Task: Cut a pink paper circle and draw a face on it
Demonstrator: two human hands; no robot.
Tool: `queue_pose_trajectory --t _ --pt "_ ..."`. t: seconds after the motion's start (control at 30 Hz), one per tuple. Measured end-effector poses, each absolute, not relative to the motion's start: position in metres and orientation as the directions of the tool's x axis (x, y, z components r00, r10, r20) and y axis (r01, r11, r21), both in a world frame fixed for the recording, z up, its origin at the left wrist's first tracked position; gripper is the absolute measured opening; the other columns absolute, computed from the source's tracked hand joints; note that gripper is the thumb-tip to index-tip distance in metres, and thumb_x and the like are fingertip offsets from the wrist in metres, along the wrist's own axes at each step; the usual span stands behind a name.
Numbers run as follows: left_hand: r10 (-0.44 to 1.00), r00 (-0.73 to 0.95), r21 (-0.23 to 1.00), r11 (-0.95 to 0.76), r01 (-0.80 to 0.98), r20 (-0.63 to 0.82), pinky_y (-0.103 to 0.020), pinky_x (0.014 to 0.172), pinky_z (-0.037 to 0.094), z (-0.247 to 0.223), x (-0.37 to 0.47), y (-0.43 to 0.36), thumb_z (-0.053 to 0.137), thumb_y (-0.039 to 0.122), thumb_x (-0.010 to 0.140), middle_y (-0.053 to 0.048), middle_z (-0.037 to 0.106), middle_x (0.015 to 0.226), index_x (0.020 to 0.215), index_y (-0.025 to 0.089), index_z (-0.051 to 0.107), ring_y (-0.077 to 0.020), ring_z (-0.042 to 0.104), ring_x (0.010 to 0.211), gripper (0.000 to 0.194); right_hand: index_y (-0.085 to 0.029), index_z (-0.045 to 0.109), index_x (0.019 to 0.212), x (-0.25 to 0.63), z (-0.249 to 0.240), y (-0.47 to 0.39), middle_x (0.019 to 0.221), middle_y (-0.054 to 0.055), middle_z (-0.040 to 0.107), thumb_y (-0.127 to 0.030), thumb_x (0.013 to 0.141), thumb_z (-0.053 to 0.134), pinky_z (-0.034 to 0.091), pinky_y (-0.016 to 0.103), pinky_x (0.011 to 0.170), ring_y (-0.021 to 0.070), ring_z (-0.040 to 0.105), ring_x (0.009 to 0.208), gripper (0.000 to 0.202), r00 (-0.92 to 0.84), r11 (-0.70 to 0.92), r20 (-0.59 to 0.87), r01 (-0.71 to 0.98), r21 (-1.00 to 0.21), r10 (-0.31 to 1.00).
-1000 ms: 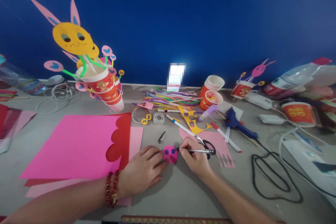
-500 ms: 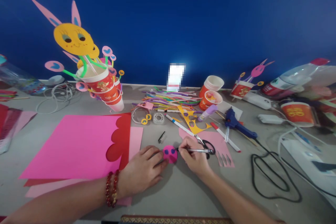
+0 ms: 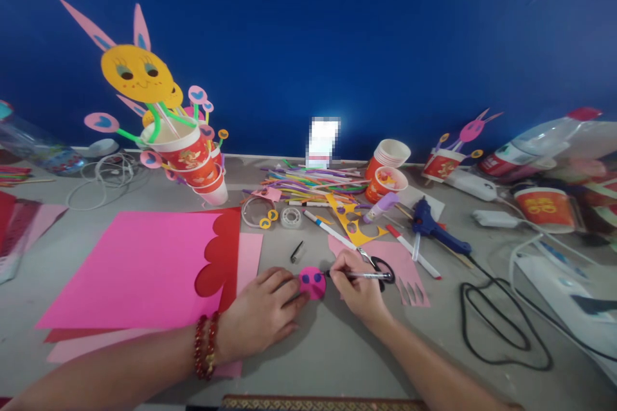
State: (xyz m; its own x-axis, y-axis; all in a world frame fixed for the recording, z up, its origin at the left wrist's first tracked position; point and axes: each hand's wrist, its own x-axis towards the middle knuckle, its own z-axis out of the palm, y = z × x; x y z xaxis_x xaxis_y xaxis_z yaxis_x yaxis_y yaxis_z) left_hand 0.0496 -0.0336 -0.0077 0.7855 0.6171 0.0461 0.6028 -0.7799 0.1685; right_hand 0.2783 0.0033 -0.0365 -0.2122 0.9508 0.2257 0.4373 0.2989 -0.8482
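Note:
A small pink paper circle (image 3: 313, 284) with two dark blue spots lies on the grey table. The fingertips of my left hand (image 3: 264, 308) rest at its left edge, the hand lying palm down with its fingers slightly apart. My right hand (image 3: 357, 286) is closed around a black pen (image 3: 369, 275), whose tip is at the circle's upper right edge. Above the circle lies a black pen cap (image 3: 297, 252). Black-handled scissors (image 3: 383, 268) are partly behind the pen and my right hand.
Pink sheets (image 3: 130, 270) cover the left side. Colourful straws (image 3: 313, 183), a tape roll (image 3: 291, 218) and paper cups (image 3: 389, 154) stand or lie behind. On the right are a blue glue gun (image 3: 436, 228) and a looped black cable (image 3: 506, 327). Decorated cups (image 3: 176, 141) stand back left.

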Motion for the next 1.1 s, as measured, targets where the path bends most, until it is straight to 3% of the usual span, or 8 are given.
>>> queue_pose_trajectory --t 1.1 --pt "0.622 0.782 0.187 -0.772 0.608 0.024 -0.039 0.103 0.036 -0.0061 0.0497 -0.0331 0.067 0.042 0.086 -0.005 0.057 0.122 0.127 0.020 0.052 -0.0244 0.047 0.116 0.050 -0.022 0.045 0.063 0.2817 -0.0351 0.0021 0.053 -0.006 0.041 -0.014 0.080 0.046 0.028 0.022 0.043 0.0097 0.040 0.044 0.018 -0.194 0.279 0.216 0.417 -0.865 0.957"
